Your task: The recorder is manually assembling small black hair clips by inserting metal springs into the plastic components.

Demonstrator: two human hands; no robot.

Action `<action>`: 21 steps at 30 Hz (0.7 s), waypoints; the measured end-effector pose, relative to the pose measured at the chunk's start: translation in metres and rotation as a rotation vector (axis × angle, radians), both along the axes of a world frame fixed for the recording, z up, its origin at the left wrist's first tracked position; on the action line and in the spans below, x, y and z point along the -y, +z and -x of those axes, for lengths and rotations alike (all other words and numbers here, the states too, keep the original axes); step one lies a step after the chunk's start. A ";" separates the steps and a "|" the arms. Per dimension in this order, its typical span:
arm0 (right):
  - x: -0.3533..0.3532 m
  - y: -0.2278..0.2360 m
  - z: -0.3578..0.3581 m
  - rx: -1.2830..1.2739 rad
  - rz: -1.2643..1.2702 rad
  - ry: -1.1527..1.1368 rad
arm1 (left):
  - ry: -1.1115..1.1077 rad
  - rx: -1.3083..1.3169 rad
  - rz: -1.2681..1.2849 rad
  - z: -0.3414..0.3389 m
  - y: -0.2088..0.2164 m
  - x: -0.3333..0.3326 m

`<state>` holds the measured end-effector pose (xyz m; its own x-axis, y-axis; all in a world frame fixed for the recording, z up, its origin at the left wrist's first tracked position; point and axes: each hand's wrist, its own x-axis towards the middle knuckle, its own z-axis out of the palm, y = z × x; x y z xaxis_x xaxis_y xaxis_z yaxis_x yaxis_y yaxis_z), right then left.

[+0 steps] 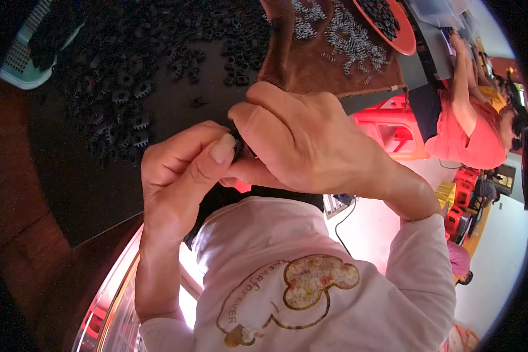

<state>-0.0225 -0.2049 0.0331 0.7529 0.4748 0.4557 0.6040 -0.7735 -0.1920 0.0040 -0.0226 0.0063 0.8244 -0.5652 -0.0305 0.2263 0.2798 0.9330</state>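
Note:
My two hands meet above the table's near edge. Between the thumb and bent fingers of my left hand [179, 170] is a small black plastic piece [237, 142], mostly covered by the fingertips. My right hand [308, 138] is closed against the same piece from the right, its fingers curled and its thumb side partly hidden. Beyond the hands lies a wide heap of small black toothed plastic pieces [123, 94], which look like halves of little claw clips. Small silvery coil springs [352, 38] are scattered on a brown cloth [311, 67] at the far right.
A green plastic basket [20, 73] holds black pieces at the far left. An orange-red plate [409, 44] of dark pieces rests beyond the springs. To the right are a red stool [396, 126] and a person in a red shirt [472, 135], with other people farther back.

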 end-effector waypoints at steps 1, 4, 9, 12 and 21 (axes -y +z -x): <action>0.000 -0.001 -0.001 0.001 -0.001 -0.001 | -0.010 0.008 0.009 -0.001 0.002 0.001; 0.003 -0.002 -0.003 0.054 -0.003 -0.007 | -0.005 0.045 0.008 -0.001 0.001 0.003; 0.007 -0.004 -0.008 0.077 -0.049 0.051 | 0.002 0.115 0.005 -0.001 -0.002 0.004; 0.008 -0.008 -0.008 0.078 -0.042 0.064 | 0.027 0.118 -0.039 0.000 -0.004 0.006; 0.001 -0.014 -0.006 0.139 -0.101 0.024 | 0.097 0.198 -0.029 0.001 -0.012 0.002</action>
